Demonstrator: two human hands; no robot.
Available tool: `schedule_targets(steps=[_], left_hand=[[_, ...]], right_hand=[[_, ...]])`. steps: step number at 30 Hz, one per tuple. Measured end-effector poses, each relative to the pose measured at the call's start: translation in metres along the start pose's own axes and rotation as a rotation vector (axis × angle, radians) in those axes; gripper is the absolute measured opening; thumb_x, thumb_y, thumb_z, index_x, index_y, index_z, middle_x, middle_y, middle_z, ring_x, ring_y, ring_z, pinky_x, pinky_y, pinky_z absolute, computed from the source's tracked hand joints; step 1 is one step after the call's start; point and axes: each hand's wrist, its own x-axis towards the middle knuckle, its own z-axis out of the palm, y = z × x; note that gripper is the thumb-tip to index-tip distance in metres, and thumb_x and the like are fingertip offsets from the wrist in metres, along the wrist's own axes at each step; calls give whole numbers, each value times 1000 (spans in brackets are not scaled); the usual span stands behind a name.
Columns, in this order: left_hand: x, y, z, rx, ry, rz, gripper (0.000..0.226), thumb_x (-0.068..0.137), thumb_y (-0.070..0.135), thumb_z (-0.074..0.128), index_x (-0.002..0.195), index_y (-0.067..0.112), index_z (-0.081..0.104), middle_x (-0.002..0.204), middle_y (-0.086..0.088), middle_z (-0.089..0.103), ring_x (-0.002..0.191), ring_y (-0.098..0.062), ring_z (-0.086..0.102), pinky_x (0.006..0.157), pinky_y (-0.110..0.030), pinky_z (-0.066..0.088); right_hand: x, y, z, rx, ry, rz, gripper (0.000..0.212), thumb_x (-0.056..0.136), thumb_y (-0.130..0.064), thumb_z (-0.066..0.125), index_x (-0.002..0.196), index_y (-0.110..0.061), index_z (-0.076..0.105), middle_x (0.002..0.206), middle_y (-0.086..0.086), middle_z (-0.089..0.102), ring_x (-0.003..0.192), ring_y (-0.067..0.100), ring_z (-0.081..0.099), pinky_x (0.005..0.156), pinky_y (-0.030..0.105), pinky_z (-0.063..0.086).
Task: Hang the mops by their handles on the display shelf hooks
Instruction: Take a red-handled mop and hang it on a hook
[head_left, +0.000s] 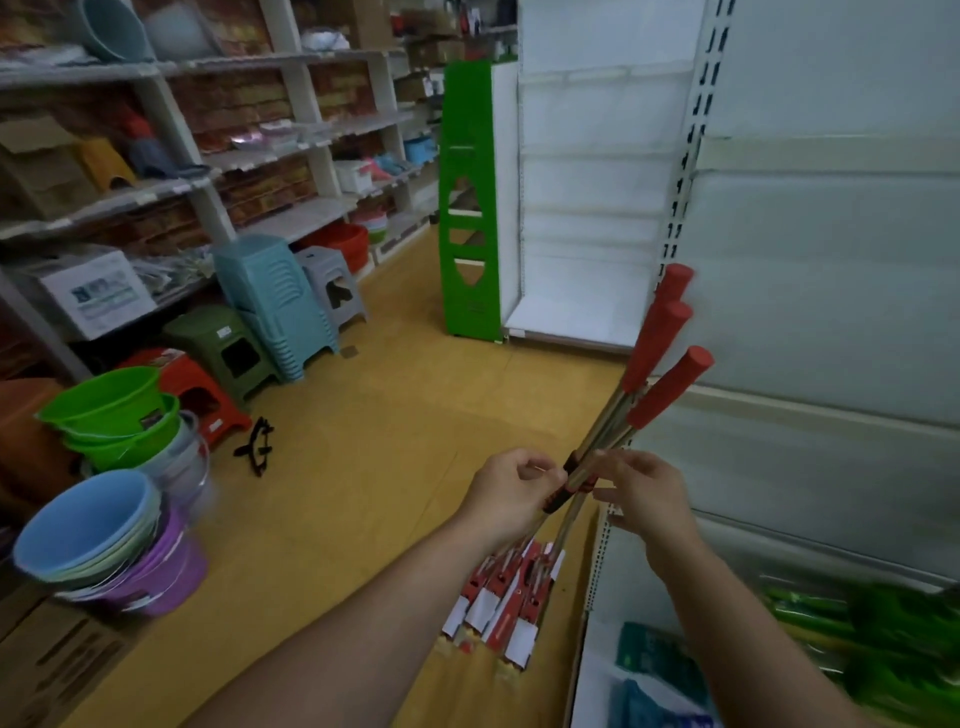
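Note:
Three mops (613, 426) with metal shafts and red grip ends (667, 332) stand bundled in front of me, leaning up toward the white display shelf (810, 291) on the right. Their heads, in red and white packaging (506, 603), rest on the floor. My left hand (511, 493) pinches the shafts at a red and black band around the middle. My right hand (647, 491) touches the same spot from the right, fingers curled on a shaft. No hooks are visible on the shelf panel.
Stacked plastic buckets (98, 530) and stools (270, 296) stand on the yellow floor at left, below stocked shelves. A green end panel (467, 208) stands ahead. Green packaged goods (872, 639) lie on the lower right shelf. A black object (257, 444) lies on the floor.

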Motion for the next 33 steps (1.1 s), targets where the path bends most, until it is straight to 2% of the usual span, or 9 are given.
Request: schedule_targets(steps=[3,8,12,16,20,23,28,30,33], left_hand=[[37,7,9,6,-46,-1,27,100,37,64,123,22,65,111,3,65,111,-24,67,91,-36,52],[86,20,31,71,-143,6,26,100,37,64,121,21,66,100,9,64,102,-18,66,81,-27,47],[114,29,45,118,-181,34,29,101,36,63,124,20,66,100,12,60,97,-11,59,76,-22,43],[135,36,52,153,-224,56,31,100,34,64,126,17,66,107,6,60,101,-13,57,70,-19,41],[159,35,51,179,-282,93,34,97,34,67,126,17,66,115,2,67,101,-14,61,72,-21,45],[177,34,47,196,-344,135,35,97,33,67,127,17,67,121,-1,70,107,-19,65,86,-30,54],[210,25,30,216,-500,200,41,94,37,69,129,17,66,125,2,69,115,-18,64,90,-28,48],[222,18,18,248,-567,239,42,93,38,70,130,18,66,125,2,69,118,-19,64,94,-29,50],[237,8,-7,289,-680,287,43,92,37,71,131,21,65,118,6,66,117,-19,64,100,-35,53]], right_hand=[[34,2,-10,15,97,37,13,98,-28,68,105,-18,69,103,2,74,89,19,72,88,50,58],[73,5,-24,22,221,57,50,93,-34,73,137,-14,58,116,5,70,100,24,71,96,54,58],[86,2,-22,-4,251,36,60,91,-38,76,142,-16,55,102,-7,68,105,24,70,97,54,57],[97,0,-17,-15,279,10,50,90,-37,76,134,-19,62,106,-7,72,102,18,70,95,51,59],[107,1,-7,12,337,2,38,91,-31,77,126,-20,67,111,-4,74,102,16,70,95,44,58],[113,0,5,-3,389,-16,31,92,-30,74,121,-19,69,109,-3,75,99,13,70,87,36,57],[118,-8,31,1,599,10,15,95,-32,72,105,-21,71,96,-4,75,92,16,72,78,33,56],[114,-12,46,12,657,24,6,95,-32,72,98,-28,69,94,-8,75,91,13,72,83,36,58],[107,-19,78,-1,740,40,18,92,-34,73,104,-21,74,96,-3,77,91,17,74,88,41,60]])
